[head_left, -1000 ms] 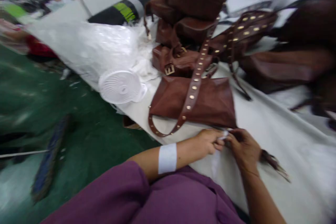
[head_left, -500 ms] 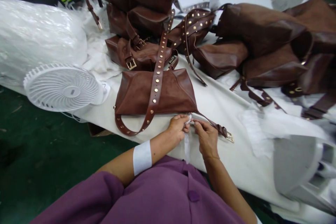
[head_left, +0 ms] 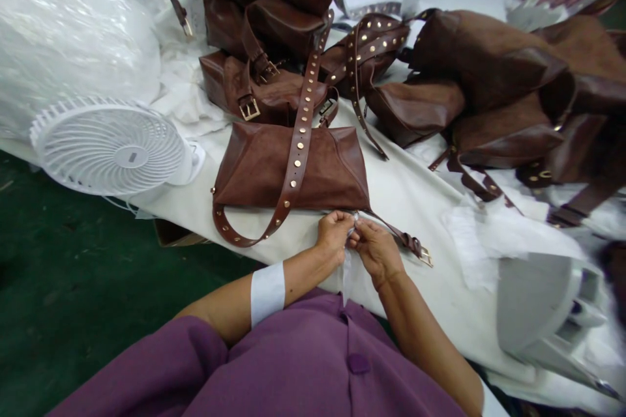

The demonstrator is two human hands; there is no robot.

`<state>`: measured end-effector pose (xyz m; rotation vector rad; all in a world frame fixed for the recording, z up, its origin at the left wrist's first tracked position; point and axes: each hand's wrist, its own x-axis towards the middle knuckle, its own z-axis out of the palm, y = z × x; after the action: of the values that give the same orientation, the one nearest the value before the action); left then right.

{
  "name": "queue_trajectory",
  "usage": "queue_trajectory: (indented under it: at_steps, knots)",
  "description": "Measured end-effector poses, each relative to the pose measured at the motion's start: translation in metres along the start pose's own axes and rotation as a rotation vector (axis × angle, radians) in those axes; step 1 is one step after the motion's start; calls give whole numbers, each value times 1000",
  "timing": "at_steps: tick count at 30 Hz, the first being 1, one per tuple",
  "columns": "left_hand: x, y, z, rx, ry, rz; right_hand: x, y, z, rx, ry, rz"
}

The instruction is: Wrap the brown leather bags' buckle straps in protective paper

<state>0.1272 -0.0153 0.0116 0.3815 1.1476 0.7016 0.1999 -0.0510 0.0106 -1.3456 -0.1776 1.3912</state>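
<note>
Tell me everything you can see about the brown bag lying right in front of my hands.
The brown bag looks like leather, with a suede-like middle and smoother, creased ends. It lies on the pale table cover. A strap with gold-coloured studs loops past its near left corner and crosses its top. A short strap with a buckle extends from the near right. There, the left hand and right hand pinch a pale strip; whether they touch the bag is unclear.

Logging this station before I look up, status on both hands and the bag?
Left hand and right hand pinching pale strip at bag's near edge. Studded bag lying flat, strap across it. White fan off left, not touching bag.
</note>
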Motion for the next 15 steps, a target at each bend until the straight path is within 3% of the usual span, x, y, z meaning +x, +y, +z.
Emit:
queue_trajectory:
  at_steps: [4,8,12,15]
  knots:
    - [-2,-6,1,62,2,124,6,-4,-4,0,-33,90]
    - [-9,-8,-3,131,-107,259,11,-12,-7,-91,-3,79]
    - [-17,0,-25,362,-226,365,15,-20,-13,-79,77,122]
    - [-14,11,-43,518,-136,435,17,-27,-18,-83,75,192]
